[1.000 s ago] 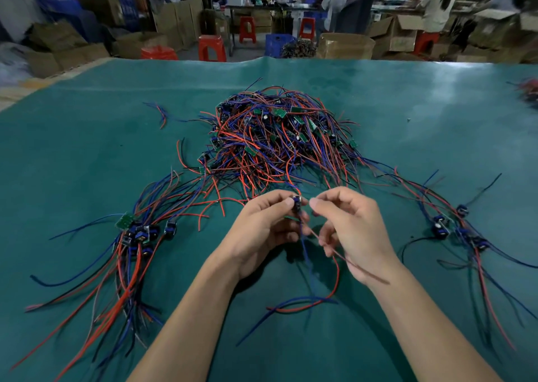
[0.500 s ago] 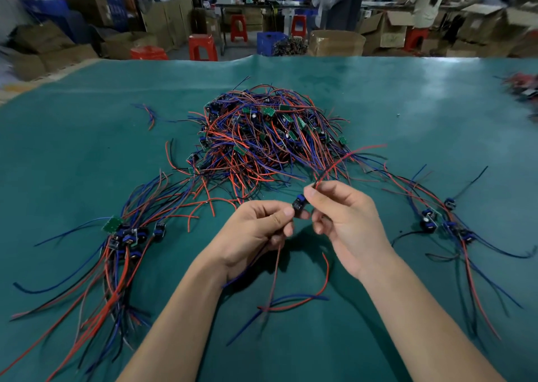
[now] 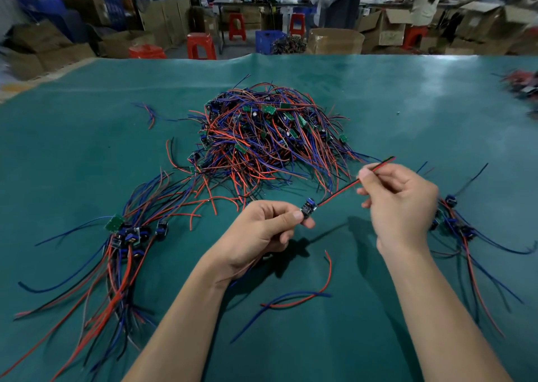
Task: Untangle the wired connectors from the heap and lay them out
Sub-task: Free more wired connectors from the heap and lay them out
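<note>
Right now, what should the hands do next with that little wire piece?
Probably lay it with the sorted bunch on the left. The left hand pinches the connector, the right hand holds its wires straight, clear of the heap.

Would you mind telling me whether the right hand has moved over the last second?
Yes. The right hand has drawn away to the right from the left hand, toward the laid-out bundle, pulling a red and black wire taut.

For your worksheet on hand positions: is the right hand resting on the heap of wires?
No, the right hand is raised off the heap, pinching a red and black wire pair that runs to the connector held by the left hand.
</note>
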Motion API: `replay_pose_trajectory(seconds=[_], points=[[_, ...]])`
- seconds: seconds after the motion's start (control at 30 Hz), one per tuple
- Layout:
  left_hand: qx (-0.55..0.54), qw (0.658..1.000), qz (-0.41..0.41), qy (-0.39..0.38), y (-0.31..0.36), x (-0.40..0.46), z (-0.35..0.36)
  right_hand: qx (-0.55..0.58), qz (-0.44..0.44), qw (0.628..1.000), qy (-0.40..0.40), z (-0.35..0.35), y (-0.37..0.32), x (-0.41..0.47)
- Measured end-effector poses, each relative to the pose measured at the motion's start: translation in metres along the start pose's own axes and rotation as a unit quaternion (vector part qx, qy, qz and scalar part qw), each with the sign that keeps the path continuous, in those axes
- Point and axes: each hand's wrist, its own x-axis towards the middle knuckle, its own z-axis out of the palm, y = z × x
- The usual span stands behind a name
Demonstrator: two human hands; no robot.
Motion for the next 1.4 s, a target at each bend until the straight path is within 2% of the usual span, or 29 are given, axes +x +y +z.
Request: replay_pose_trajectory(seconds=[0.1,0.2,0.27,0.3,0.37,0.43,0.47,0.53,0.67,0.77,0.97,1.1,1.3,1.4], points=[[0.016,1.0,-0.003,0.007,0.001,-0.001,0.002,0.026,0.001,0.996,0.08,-0.011,0.002,0.011],[0.0,0.998,-0.004,0.057,0.003,-0.001,0.002,0.069,0.016,0.979,0.189,-0.027,0.005,0.022],[-0.033,0.996,0.0,0.081,0.004,0.0,0.003,0.056,0.033,0.979,0.191,-0.027,0.006,0.022],[-0.053,0.995,0.002,0.08,0.004,0.0,0.004,0.038,0.045,0.987,0.15,-0.022,0.007,0.018],[-0.087,0.994,0.004,0.071,0.004,0.0,0.005,-0.016,0.065,0.998,-0.014,-0.004,0.006,0.003],[-0.095,0.993,0.006,0.064,0.004,-0.001,0.005,-0.053,0.062,0.975,-0.205,0.016,0.004,-0.019],[-0.087,0.995,0.007,0.057,0.005,-0.002,0.005,-0.056,0.048,0.96,-0.271,0.024,0.005,-0.03],[-0.059,0.997,0.005,0.045,0.006,-0.003,0.007,-0.063,0.008,0.946,-0.317,0.033,0.005,-0.043],[-0.02,0.999,-0.012,0.037,0.009,-0.004,0.009,-0.032,-0.01,0.943,-0.331,0.029,0.002,-0.044],[-0.008,0.999,-0.017,0.038,0.011,-0.005,0.009,-0.094,-0.06,0.941,-0.319,0.026,-0.001,-0.04],[0.012,0.999,-0.032,0.021,0.014,-0.008,0.011,-0.086,-0.033,0.967,-0.236,0.018,-0.003,-0.024],[0.007,0.999,-0.032,0.025,0.016,-0.008,0.011,-0.032,-0.011,0.984,-0.178,0.014,-0.006,-0.02],[0.023,0.999,-0.034,0.013,0.013,-0.008,0.011,0.085,0.069,0.993,-0.034,0.001,-0.012,-0.003],[0.018,0.999,-0.026,0.021,0.011,-0.007,0.01,0.153,0.109,0.978,0.086,-0.016,-0.022,0.008]])
